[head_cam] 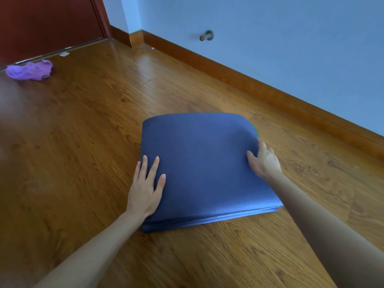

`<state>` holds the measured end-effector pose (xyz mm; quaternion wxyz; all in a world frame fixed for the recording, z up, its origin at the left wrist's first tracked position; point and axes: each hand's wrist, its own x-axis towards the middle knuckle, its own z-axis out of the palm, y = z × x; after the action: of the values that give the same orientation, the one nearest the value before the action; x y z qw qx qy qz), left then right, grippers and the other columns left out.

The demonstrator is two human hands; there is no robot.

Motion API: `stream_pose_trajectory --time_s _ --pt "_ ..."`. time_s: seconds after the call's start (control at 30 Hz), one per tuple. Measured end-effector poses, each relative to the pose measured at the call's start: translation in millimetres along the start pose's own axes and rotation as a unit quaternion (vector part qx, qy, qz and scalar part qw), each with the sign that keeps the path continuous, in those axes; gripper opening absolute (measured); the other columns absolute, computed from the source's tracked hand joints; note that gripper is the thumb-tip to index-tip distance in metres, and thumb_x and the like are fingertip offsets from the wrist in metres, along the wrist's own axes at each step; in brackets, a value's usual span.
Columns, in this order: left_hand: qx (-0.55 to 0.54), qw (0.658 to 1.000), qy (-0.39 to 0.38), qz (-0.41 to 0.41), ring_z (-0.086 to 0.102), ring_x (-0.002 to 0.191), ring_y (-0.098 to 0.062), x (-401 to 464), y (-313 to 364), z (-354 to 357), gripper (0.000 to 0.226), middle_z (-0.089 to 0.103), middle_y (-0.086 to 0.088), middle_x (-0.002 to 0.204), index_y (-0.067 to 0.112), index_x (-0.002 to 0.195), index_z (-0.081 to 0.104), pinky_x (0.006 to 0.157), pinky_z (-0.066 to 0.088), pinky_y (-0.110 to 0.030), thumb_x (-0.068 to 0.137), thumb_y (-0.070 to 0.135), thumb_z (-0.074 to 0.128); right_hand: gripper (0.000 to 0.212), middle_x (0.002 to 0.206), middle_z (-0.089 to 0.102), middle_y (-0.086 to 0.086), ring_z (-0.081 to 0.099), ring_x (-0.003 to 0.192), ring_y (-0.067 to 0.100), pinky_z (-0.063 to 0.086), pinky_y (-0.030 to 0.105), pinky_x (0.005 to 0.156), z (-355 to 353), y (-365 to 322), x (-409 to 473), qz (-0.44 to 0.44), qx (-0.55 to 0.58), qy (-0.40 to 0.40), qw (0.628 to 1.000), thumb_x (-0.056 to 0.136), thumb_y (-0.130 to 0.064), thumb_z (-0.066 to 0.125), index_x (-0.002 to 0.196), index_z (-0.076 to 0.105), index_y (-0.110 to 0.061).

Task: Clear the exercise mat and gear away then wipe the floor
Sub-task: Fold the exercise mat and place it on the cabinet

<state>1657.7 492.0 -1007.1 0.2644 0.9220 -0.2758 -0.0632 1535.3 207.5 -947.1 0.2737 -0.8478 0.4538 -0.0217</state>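
**Folded blue mat held flat on wooden floor**

The blue exercise mat [203,169] is seen folded into a thick, roughly square stack, laid flat on the wooden floor [83,142] near the middle of the view. Several layers are visible along its near edge. A thin green sliver is shown at the far right corner, where the top layer is slightly lifted.

The left hand [145,190] is laid flat on the mat's left edge, fingers straight and spread, palm down, partly overlapping the floor beside the mat. The right hand [264,161] is placed at the mat's right edge, thumb on top; the fingers are curled over the edge and appear to grip the top layers, though the fingertips are hidden under the mat. Both forearms are extended from the bottom of the view.

A crumpled purple cloth [29,70] is seen on the floor at the far left, well apart from the mat, just before a dark red door [47,23]. A wooden skirting board [228,69] is run along the light blue wall [270,38] behind the mat. A small metal door stopper [206,35] is fixed to the wall above the skirting.
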Motion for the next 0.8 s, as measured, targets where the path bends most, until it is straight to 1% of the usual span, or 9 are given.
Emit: stream_pose_trajectory --time_s 0.13,0.2,0.27,0.37,0.43,0.57,0.67,0.73,0.8 --pt "0.106 0.994 -0.031 -0.015 -0.007 0.145 -0.024 3.6 2.1 7.8 0.076 -0.006 -0.003 0.158 0.032 0.148 0.002 0.116 0.009 -0.035 0.081 0.068 -0.001 0.058 0.154 0.019 0.011 0.031 0.132 0.036 0.03 0.044 0.104 25.6 8.6 6.5 0.016 -0.065 0.023 0.997 0.098 -0.041 0.029 0.15 0.01 -0.025" --pt "0.153 0.987 -0.047 -0.012 -0.008 0.144 -0.029 5.1 2.9 13.1 0.083 -0.009 -0.005 0.158 0.031 0.149 -0.001 0.115 0.016 -0.038 0.076 0.069 -0.011 0.058 0.156 0.015 0.01 0.029 0.133 0.034 0.029 0.044 0.104 42.9 19.1 4.2 0.005 -0.099 0.062 0.993 0.098 -0.043 0.024 0.151 0.008 -0.026" --pt "0.174 0.983 -0.049 -0.008 -0.004 0.144 -0.033 6.2 -0.1 20.2 0.085 -0.006 -0.007 0.158 0.029 0.149 0.0 0.111 0.026 -0.041 0.076 0.07 -0.015 0.058 0.156 0.012 0.011 0.028 0.133 0.034 0.029 0.045 0.103 54.1 25.3 6.0 0.002 -0.125 0.084 0.989 0.098 -0.043 0.023 0.151 0.006 -0.026" --pt "0.182 0.982 -0.056 -0.01 0.004 0.143 -0.039 8.2 -5.8 27.7 0.075 0.0 -0.01 0.158 0.03 0.148 0.004 0.096 0.044 -0.045 0.084 0.068 -0.007 0.058 0.155 0.011 0.012 0.03 0.13 0.036 0.032 0.048 0.099 62.1 27.3 15.3 0.013 -0.148 0.074 0.986 0.098 -0.043 0.022 0.15 0.0 -0.027" --pt "0.192 0.98 -0.059 -0.006 0.01 0.141 -0.042 10.0 -6.5 29.7 0.073 0.005 -0.012 0.158 0.028 0.149 0.008 0.088 0.05 -0.046 0.087 0.066 -0.001 0.059 0.153 0.014 0.014 0.033 0.126 0.037 0.034 0.048 0.097 64.9 28.8 18.5 0.013 -0.146 0.071 0.987 0.098 -0.043 0.023 0.15 -0.001 -0.028" --pt "0.212 0.975 -0.06 0.004 0.019 0.137 -0.047 13.4 -5.9 30.2 0.074 0.008 -0.014 0.157 0.026 0.149 0.015 0.083 0.051 -0.048 0.087 0.065 0.006 0.06 0.147 0.025 0.015 0.038 0.122 0.036 0.037 0.045 0.094 66.2 31.7 19.8 0.001 -0.126 0.085 0.988 0.097 -0.046 0.025 0.15 0.002 -0.029" --pt "0.222 0.973 -0.065 -0.002 0.031 0.127 -0.047 15.8 -2.2 27.6 0.077 0.009 -0.014 0.157 0.025 0.149 0.019 0.082 0.051 -0.047 0.085 0.065 0.008 0.062 0.145 0.026 0.014 0.039 0.121 0.035 0.037 0.044 0.094 62.8 30.7 20.0 0.001 -0.124 0.075 0.989 0.096 -0.049 0.023 0.15 0.0 -0.03" --pt "0.227 0.972 -0.066 -0.006 0.033 0.122 -0.044 15.5 0.7 25.5 0.08 0.004 -0.013 0.157 0.026 0.149 0.015 0.084 0.05 -0.045 0.082 0.067 0.004 0.061 0.145 0.026 0.013 0.039 0.122 0.034 0.037 0.044 0.094 60.2 29.8 20.1 0.003 -0.125 0.06 0.99 0.096 -0.05 0.022 0.15 -0.002 -0.031" --pt "0.238 0.969 -0.065 -0.007 0.032 0.121 -0.04 14.9 2.8 23.9 0.078 -0.005 -0.011 0.158 0.029 0.15 0.006 0.086 0.047 -0.04 0.082 0.068 0.002 0.061 0.147 0.024 0.014 0.036 0.125 0.034 0.036 0.044 0.096 55.3 27.7 20.7 0.004 -0.124 0.039 0.992 0.097 -0.05 0.021 0.15 -0.003 -0.031"
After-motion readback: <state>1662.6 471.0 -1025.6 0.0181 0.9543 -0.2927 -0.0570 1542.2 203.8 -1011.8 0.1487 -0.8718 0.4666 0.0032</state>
